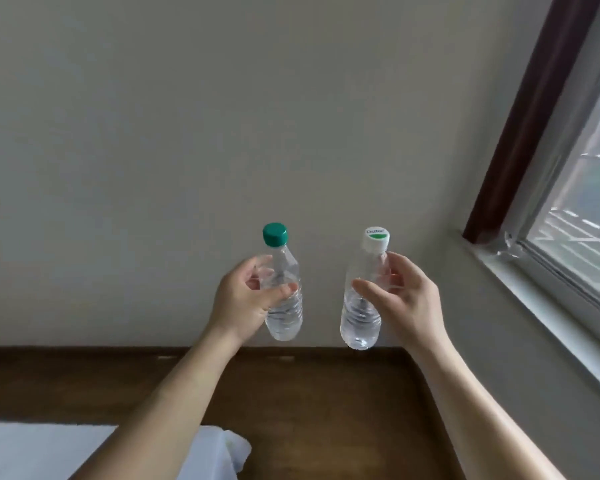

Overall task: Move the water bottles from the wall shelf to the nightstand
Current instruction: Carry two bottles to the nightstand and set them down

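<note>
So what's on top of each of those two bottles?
The bottle in the left hand carries a green cap; the one in the right hand has a white cap with green print. Both caps are on; the print is too blurred to read.

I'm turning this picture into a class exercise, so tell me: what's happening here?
A person holds two clear water bottles up in front of a plain wall. The left hand grips the green-capped bottle; the right hand grips the white-capped bottle. Both bottles are upright, capped and apart. A window is at the right, a wooden floor below. No shelf or nightstand is in view.
</note>
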### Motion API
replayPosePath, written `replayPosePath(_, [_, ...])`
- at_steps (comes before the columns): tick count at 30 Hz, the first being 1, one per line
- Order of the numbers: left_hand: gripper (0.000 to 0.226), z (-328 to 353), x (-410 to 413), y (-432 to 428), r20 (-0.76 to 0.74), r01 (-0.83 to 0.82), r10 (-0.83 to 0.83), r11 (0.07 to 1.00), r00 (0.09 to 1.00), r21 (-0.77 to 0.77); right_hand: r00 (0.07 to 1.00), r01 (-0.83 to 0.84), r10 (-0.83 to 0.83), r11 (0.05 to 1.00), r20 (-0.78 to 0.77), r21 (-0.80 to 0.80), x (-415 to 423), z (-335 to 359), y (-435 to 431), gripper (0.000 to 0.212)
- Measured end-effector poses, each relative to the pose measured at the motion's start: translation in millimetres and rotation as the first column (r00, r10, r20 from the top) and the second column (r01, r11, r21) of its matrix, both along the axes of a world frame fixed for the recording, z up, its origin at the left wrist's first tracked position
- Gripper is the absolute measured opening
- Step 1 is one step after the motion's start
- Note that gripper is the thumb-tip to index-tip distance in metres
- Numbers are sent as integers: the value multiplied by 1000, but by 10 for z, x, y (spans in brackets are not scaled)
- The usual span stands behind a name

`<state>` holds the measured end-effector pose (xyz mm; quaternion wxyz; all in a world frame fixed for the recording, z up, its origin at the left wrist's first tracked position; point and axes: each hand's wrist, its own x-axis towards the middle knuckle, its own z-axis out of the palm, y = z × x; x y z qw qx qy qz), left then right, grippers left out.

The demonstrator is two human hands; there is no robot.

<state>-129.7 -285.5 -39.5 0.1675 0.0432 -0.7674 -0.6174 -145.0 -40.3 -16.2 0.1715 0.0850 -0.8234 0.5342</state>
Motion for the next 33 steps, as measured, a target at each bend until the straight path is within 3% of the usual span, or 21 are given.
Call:
replayPosePath(3, [57,73,-310,-257,-12,-112,112,993,994,46,990,-141,140,990,18,13,-618,66,-308,39])
replayPosePath(8, [68,91,-829,-861,19,-280,279,958,960,66,941,-332,331,943,71,2,-1488,126,-1023,37])
replayPosePath(18, [76,-46,-1855,-2354,18,-509,510,856,860,89,806,-584,582,812,104,-18,-2941,10,-2817,22])
replayPosePath(21, [71,-7,-2055,-2746,29,-572,572,816,820,81,753,-647,646,762,124,-35,-3308,25,-3350,33])
replayPosePath(24, [66,-22,-2244,-3137,46,-648,647,759,761,66,685,-721,717,692,129,-25,-3665,20,-3927,49])
replayPosePath(30, [70,-132,-2597,-3871,83,-816,812,578,578,26,521,-843,845,531,118,-84,-4328,-109,-5152,50])
replayPosePath(33, [51,-113,-2698,-4220,82,-884,881,468,465,-16,416,-899,900,428,127,-91,-4558,-114,-5773,48])
